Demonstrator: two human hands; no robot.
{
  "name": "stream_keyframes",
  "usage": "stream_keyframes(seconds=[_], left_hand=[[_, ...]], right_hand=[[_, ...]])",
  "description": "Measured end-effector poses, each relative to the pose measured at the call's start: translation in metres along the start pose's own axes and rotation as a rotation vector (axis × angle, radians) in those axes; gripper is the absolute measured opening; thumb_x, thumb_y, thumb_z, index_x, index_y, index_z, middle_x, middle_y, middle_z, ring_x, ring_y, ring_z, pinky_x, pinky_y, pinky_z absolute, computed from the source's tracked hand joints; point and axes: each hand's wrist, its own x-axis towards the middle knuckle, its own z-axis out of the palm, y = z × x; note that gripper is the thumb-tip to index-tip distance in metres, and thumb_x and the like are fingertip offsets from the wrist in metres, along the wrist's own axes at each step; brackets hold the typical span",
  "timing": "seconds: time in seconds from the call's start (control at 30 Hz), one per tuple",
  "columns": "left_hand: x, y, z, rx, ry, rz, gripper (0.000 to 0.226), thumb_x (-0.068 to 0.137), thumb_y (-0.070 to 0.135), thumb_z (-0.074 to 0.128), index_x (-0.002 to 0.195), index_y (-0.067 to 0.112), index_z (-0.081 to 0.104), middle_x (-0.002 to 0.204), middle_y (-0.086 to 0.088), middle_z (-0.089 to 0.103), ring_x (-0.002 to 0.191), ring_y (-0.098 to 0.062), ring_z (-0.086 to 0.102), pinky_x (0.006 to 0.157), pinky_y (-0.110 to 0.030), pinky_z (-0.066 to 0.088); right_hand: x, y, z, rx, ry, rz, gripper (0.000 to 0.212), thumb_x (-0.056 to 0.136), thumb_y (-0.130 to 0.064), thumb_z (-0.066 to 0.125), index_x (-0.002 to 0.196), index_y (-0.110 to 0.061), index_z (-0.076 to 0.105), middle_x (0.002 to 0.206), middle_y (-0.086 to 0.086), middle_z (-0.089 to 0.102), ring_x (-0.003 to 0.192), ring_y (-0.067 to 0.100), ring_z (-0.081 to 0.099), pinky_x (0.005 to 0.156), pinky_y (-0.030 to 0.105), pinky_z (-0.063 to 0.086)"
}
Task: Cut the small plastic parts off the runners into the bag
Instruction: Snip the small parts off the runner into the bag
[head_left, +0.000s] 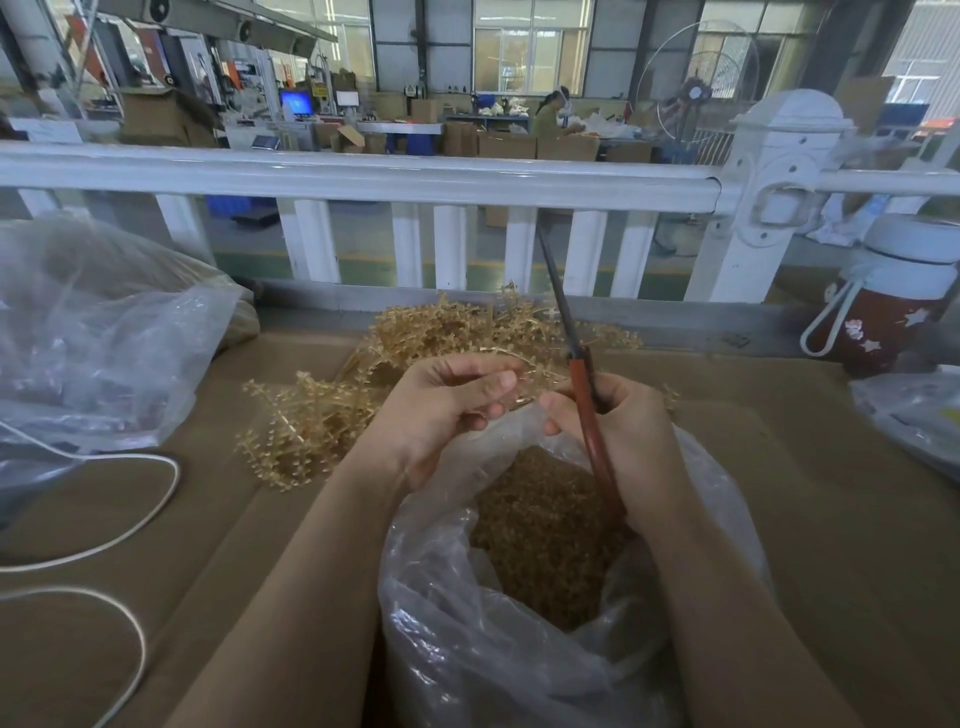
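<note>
— Looking at your hands first: what does each one have?

— Your right hand (618, 441) is wrapped round the red handle of the scissors (584, 395), with the dark blades pointing up and away from you toward the white railing (363, 176). Your left hand (441, 410) is curled, its thumb and fingertips pinching a thin golden runner (519, 400) right beside the scissors' handle. Both hands sit just above the mouth of the bag (519, 649)

— And where are the parts?

— The clear plastic bag stands open between your forearms, and a heap of small golden cut parts (545, 535) lies inside it. The uncut runners (322, 415), golden and branchy, are piled on the brown cardboard surface (831, 519) just beyond and to the left of your hands, reaching back to the foot of the railing

— Anything else near you?

— A second clear bag (104, 343) lies crumpled at your far left, with a white cable (130, 519) looping over the cardboard below it. At your far right a red bottle (883, 312) with a white lid stands near the railing post, and another bit of plastic wrap (914, 410) lies in front of it
</note>
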Motion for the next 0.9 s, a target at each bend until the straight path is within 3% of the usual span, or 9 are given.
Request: stream_keyframes(seconds=[0.23, 0.4, 0.5, 0.7, 0.9], left_hand=[[0.002, 0.001, -0.003, -0.110, 0.068, 0.025, 0.022, 0.074, 0.019, 0.073, 0.093, 0.007, 0.073, 0.078, -0.005, 0.074, 0.064, -0.009, 0.065, 0.061, -0.018, 0.053], [0.002, 0.000, -0.006, -0.107, 0.048, 0.030, 0.019, 0.078, 0.018, 0.070, 0.093, 0.008, 0.075, 0.079, -0.006, 0.075, 0.066, -0.009, 0.067, 0.062, -0.017, 0.054], [0.003, 0.000, -0.008, -0.089, 0.041, 0.044, 0.019, 0.078, 0.017, 0.069, 0.094, 0.008, 0.076, 0.081, -0.006, 0.075, 0.069, -0.010, 0.067, 0.067, -0.018, 0.055], [0.006, -0.001, -0.009, -0.107, 0.032, 0.074, 0.029, 0.072, 0.011, 0.073, 0.101, 0.006, 0.074, 0.086, -0.006, 0.076, 0.075, -0.011, 0.068, 0.073, -0.020, 0.057], [0.007, 0.000, -0.009, -0.051, 0.039, 0.211, 0.031, 0.073, 0.010, 0.072, 0.104, 0.010, 0.070, 0.079, 0.001, 0.073, 0.068, -0.009, 0.065, 0.071, -0.025, 0.055]], right_hand=[[0.000, 0.001, 0.002, -0.011, 0.027, -0.071, 0.012, 0.084, -0.020, 0.079, 0.084, -0.010, 0.074, 0.080, 0.011, 0.074, 0.073, 0.019, 0.069, 0.064, 0.009, 0.050], [0.002, 0.007, 0.001, -0.113, 0.052, -0.054, 0.010, 0.083, -0.029, 0.080, 0.081, -0.023, 0.073, 0.075, -0.006, 0.075, 0.071, 0.008, 0.070, 0.069, 0.023, 0.056], [0.002, 0.010, 0.002, -0.180, 0.077, -0.071, 0.012, 0.083, -0.034, 0.081, 0.078, -0.028, 0.071, 0.073, -0.019, 0.072, 0.069, 0.000, 0.067, 0.066, 0.023, 0.053], [0.003, 0.011, 0.001, -0.223, 0.079, -0.085, 0.013, 0.081, -0.037, 0.081, 0.078, -0.029, 0.071, 0.075, -0.020, 0.071, 0.070, 0.000, 0.067, 0.069, 0.027, 0.056], [-0.002, 0.011, 0.001, -0.407, 0.076, -0.163, 0.035, 0.066, -0.076, 0.070, 0.078, -0.044, 0.059, 0.071, -0.033, 0.064, 0.073, -0.010, 0.059, 0.062, 0.015, 0.041]])
